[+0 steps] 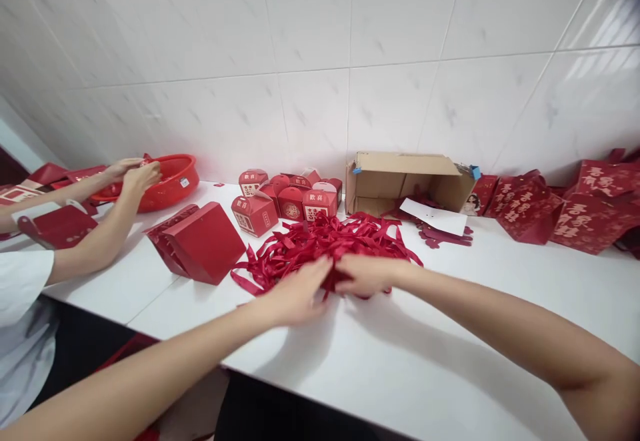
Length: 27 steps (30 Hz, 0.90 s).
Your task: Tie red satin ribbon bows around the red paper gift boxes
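My left hand (pixel 300 291) reaches to the near edge of a loose pile of red ribbons (pixel 300 247) on the white table. Its fingers are stretched forward, with the thumb apart, and are blurred. Close beside it, my right hand (pixel 367 274) touches the front of the same pile from the right. Its fingers point left, a little spread and blurred too. A bit of dark red shows between the two hands; I cannot make out whether either one grips a ribbon.
Small red boxes (pixel 254 213) stand behind the pile. An open cardboard box (pixel 403 164) and white card (pixel 434 217) lie behind right. Red gift boxes (pixel 585 221) line the right; larger ones (pixel 207 244) sit left. A co-worker's hands (pixel 140 173) are at a red basin (pixel 173 184).
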Tool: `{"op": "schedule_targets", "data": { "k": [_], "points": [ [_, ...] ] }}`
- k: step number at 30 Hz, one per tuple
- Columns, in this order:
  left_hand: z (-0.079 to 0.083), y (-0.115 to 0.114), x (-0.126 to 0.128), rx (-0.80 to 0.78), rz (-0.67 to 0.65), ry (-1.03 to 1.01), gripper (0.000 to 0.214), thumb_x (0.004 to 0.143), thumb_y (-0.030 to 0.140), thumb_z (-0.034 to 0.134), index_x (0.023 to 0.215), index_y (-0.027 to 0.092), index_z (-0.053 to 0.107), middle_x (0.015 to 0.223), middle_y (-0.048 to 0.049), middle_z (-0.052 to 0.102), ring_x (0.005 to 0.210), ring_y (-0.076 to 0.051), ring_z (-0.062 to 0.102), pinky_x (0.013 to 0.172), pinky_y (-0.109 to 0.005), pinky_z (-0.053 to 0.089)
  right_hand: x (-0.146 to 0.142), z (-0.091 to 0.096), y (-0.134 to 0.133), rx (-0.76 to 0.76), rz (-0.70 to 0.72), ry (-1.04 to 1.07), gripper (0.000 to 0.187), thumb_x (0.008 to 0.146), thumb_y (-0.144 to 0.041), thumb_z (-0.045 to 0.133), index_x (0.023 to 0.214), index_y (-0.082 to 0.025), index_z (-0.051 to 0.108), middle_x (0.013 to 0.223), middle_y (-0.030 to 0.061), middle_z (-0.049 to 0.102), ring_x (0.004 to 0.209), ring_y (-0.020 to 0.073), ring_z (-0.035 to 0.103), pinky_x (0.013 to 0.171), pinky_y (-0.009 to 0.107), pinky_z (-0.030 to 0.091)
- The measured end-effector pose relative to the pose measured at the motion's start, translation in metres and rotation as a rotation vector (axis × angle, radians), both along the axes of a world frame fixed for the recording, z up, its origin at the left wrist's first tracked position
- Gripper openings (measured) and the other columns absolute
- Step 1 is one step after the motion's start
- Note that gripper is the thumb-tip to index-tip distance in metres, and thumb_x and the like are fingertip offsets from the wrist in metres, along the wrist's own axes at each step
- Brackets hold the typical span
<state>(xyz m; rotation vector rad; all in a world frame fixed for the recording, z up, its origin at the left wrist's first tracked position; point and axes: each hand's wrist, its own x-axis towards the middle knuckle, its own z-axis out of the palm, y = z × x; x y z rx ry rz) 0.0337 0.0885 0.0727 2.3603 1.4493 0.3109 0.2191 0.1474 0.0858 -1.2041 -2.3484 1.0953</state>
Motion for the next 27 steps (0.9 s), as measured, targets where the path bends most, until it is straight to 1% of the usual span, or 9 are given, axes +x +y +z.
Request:
{"op": "schedule_targets", "data": {
  "k": [4, 6, 9, 11, 14, 17, 20, 24, 27],
  "points": [
    [0.054, 0.051, -0.012, 0.37, 0.247, -0.179, 0.059, 0.079, 0.039, 0.052, 0.134, 0.025, 0.041, 0.14, -0.0067, 0.041, 0.129, -0.029, 0.036, 0.106, -0.04, 0.028, 0.024, 0.044, 0.047, 0.297, -0.136, 0.028, 0.027, 0.081, -0.033, 0.051, 0.102, -0.02, 0.061, 0.117, 0.0093, 0.06, 0.108, 0.0249, 0.054, 0.096, 0.036, 0.04],
    [0.076, 0.057, -0.029, 0.296, 0.332, -0.239, 0.048, 0.076, 0.048, 0.055, 0.119, 0.026, 0.056, 0.116, -0.0049, 0.061, 0.108, -0.027, 0.055, 0.095, -0.036, 0.04, 0.053, 0.06, 0.056, 0.358, -0.252, -0.038, 0.031, 0.083, -0.042, 0.048, 0.104, -0.023, 0.061, 0.11, 0.0072, 0.063, 0.1, 0.0242, 0.059, 0.087, 0.035, 0.045],
    [0.082, 0.055, -0.061, 0.102, 0.554, -0.218, 0.042, 0.067, 0.056, 0.061, 0.091, 0.022, 0.067, 0.087, -0.0054, 0.068, 0.084, -0.027, 0.063, 0.079, -0.034, 0.048, 0.097, 0.061, 0.063, 0.174, -0.37, -0.26, 0.043, 0.079, -0.052, 0.051, 0.109, -0.022, 0.059, 0.094, 0.0096, 0.067, 0.076, 0.0232, 0.064, 0.065, 0.033, 0.05],
    [0.068, 0.052, -0.078, 0.01, 0.654, -0.187, 0.044, 0.063, 0.058, 0.063, 0.086, 0.02, 0.067, 0.087, -0.0071, 0.068, 0.085, -0.029, 0.062, 0.08, -0.036, 0.048, 0.114, 0.046, 0.066, 0.075, -0.39, -0.383, 0.05, 0.075, -0.054, 0.054, 0.112, -0.02, 0.058, 0.089, 0.0108, 0.068, 0.066, 0.0233, 0.064, 0.058, 0.034, 0.05],
    [0.028, 0.044, -0.083, 0.027, 0.523, -0.232, 0.052, 0.064, 0.057, 0.063, 0.102, 0.021, 0.065, 0.113, -0.0099, 0.063, 0.105, -0.032, 0.056, 0.095, -0.04, 0.041, 0.11, 0.019, 0.066, 0.128, -0.347, -0.387, 0.044, 0.075, -0.051, 0.056, 0.105, -0.02, 0.062, 0.098, 0.0113, 0.067, 0.077, 0.0256, 0.064, 0.064, 0.035, 0.051],
    [-0.019, 0.03, -0.055, 0.06, 0.248, -0.176, 0.063, 0.077, 0.055, 0.051, 0.134, 0.027, 0.043, 0.147, -0.0079, 0.031, 0.135, -0.033, 0.023, 0.11, -0.049, 0.019, 0.073, 0.002, 0.062, 0.32, -0.279, -0.148, 0.032, 0.081, -0.044, 0.051, 0.1, -0.023, 0.065, 0.109, 0.0072, 0.065, 0.096, 0.0246, 0.061, 0.082, 0.034, 0.047],
    [-0.057, 0.012, -0.012, -0.091, 0.115, -0.021, 0.061, 0.084, 0.057, 0.039, 0.14, 0.034, 0.03, 0.152, -0.0035, 0.015, 0.139, -0.036, 0.003, 0.107, -0.061, 0.007, 0.017, -0.005, 0.065, 0.423, -0.173, 0.083, 0.023, 0.083, -0.033, 0.049, 0.092, -0.022, 0.067, 0.107, 0.0066, 0.065, 0.102, 0.0226, 0.058, 0.093, 0.033, 0.041],
    [-0.074, -0.002, 0.019, 0.018, 0.093, -0.01, 0.056, 0.087, 0.055, 0.033, 0.139, 0.033, 0.032, 0.151, -0.003, 0.023, 0.139, -0.03, 0.01, 0.111, -0.054, 0.006, -0.055, -0.012, 0.089, 0.217, -0.177, 0.176, 0.018, 0.083, -0.029, 0.054, 0.091, -0.017, 0.066, 0.107, 0.009, 0.063, 0.107, 0.0249, 0.053, 0.101, 0.037, 0.034],
    [-0.072, -0.004, 0.018, 0.023, 0.102, -0.022, 0.056, 0.086, 0.054, 0.035, 0.137, 0.031, 0.037, 0.149, -0.0042, 0.028, 0.139, -0.03, 0.014, 0.111, -0.054, 0.009, -0.091, -0.02, 0.107, 0.054, -0.138, 0.19, 0.027, 0.085, -0.034, 0.056, 0.103, -0.015, 0.06, 0.113, 0.0088, 0.058, 0.105, 0.0244, 0.053, 0.093, 0.041, 0.042]
  ]
}}
